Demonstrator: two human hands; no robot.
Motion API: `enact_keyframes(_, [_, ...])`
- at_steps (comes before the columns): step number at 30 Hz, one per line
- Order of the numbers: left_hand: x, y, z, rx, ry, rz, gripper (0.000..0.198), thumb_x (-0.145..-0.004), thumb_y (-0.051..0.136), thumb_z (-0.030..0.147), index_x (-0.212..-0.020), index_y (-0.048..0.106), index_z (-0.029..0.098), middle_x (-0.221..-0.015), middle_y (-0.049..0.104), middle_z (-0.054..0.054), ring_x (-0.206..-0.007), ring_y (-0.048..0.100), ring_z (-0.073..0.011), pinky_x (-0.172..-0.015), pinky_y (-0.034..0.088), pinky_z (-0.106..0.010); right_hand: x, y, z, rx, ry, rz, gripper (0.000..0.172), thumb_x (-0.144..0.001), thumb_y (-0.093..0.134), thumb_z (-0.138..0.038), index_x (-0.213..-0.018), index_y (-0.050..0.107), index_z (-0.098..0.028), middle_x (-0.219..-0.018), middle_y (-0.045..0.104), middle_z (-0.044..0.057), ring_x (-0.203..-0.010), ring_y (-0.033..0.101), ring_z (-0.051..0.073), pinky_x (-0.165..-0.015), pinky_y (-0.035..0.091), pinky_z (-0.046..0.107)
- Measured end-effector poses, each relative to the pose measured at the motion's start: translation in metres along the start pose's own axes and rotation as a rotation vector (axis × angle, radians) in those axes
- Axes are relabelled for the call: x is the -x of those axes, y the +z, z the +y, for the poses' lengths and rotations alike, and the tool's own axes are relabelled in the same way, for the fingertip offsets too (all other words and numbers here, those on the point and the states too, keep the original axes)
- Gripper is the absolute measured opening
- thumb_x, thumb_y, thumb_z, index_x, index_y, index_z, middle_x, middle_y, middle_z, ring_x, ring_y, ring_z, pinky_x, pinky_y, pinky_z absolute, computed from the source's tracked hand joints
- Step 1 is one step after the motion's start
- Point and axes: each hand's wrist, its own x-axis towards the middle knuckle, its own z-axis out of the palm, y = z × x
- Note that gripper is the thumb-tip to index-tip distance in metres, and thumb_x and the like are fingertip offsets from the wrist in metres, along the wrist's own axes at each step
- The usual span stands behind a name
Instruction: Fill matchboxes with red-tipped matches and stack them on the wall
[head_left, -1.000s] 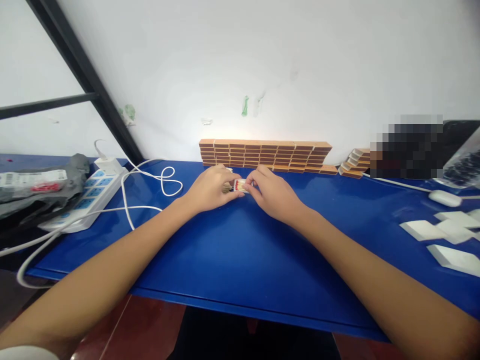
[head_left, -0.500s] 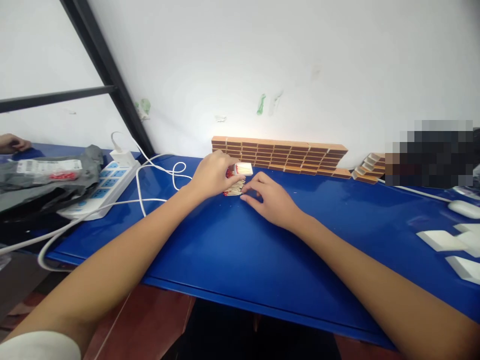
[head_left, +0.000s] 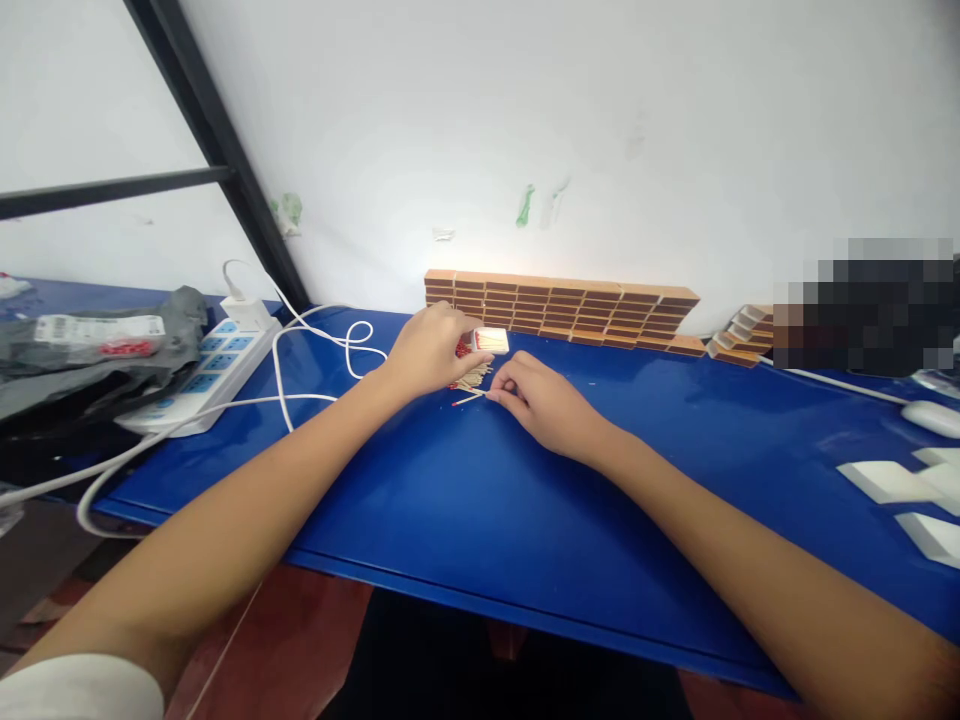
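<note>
My left hand (head_left: 433, 348) is closed on a small white matchbox tray (head_left: 493, 342) with red-tipped matches lying in it, held just above the table. Under it lies a pile of loose matches (head_left: 472, 376) with red heads, partly covered by my fingers. Thumb and fingers of my right hand (head_left: 544, 405) pinch the plain end of a match (head_left: 469, 399), whose red head points left, in front of the pile. Behind my hands stands a long stack of matchboxes (head_left: 570, 305) with brown sides, against the wall.
A power strip (head_left: 217, 370) with white cables (head_left: 281, 385) sits on the left, beside grey plastic packaging (head_left: 97, 350). On the right are more boxes (head_left: 742, 335), white trays (head_left: 885, 480) and a pixelated dark area. The blue table's front edge (head_left: 480, 608) runs below.
My right hand has drawn slightly right from the pile and now pinches a single match. The left hand stays nearly in place with the tray. Another person's hand at far left is gone from view.
</note>
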Motion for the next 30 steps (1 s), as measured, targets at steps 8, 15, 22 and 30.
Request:
enact_keyframes(8, [0.000,0.001,0.001,0.004,0.022,-0.001,0.031,-0.096,0.069,0.049,-0.095,0.076,0.019,-0.091,0.075,-0.011,-0.089,0.066,-0.0288,-0.078,0.050,-0.040,-0.006,0.009,-0.010,-0.058,-0.110,-0.026,0.006,-0.103,0.061,-0.022,-0.097,0.061,-0.023,-0.114,0.065,0.006,-0.094,0.062,0.021,-0.080,0.048,0.035])
enact_keyframes(15, [0.001,0.000,0.000,-0.002,0.009,-0.004,0.026,-0.094,0.073,0.043,-0.099,0.077,0.019,-0.095,0.077,-0.010,-0.092,0.067,-0.0296,-0.082,0.050,-0.042,-0.009,0.009,-0.010,-0.056,-0.064,-0.074,0.009,-0.103,0.060,-0.020,-0.094,0.062,-0.021,-0.112,0.064,0.007,-0.090,0.062,0.020,-0.079,0.048,0.035])
enact_keyframes(22, [0.001,0.001,0.000,-0.008,0.038,-0.016,0.023,-0.094,0.074,0.040,-0.102,0.077,0.019,-0.097,0.077,-0.010,-0.094,0.067,-0.0292,-0.080,0.049,-0.040,-0.004,-0.011,-0.006,0.026,-0.068,0.050,0.008,-0.105,0.056,-0.022,-0.099,0.061,-0.021,-0.106,0.062,0.007,-0.089,0.061,0.021,-0.077,0.046,0.035])
enact_keyframes(30, [0.005,0.008,0.008,0.027,0.142,0.012,0.040,-0.094,0.076,0.046,-0.122,0.074,0.018,-0.097,0.076,-0.009,-0.092,0.066,-0.0267,-0.082,0.050,-0.038,-0.007,-0.020,0.009,0.151,0.032,0.342,0.008,-0.103,0.054,-0.023,-0.099,0.061,-0.021,-0.104,0.062,0.008,-0.091,0.063,0.023,-0.074,0.045,0.035])
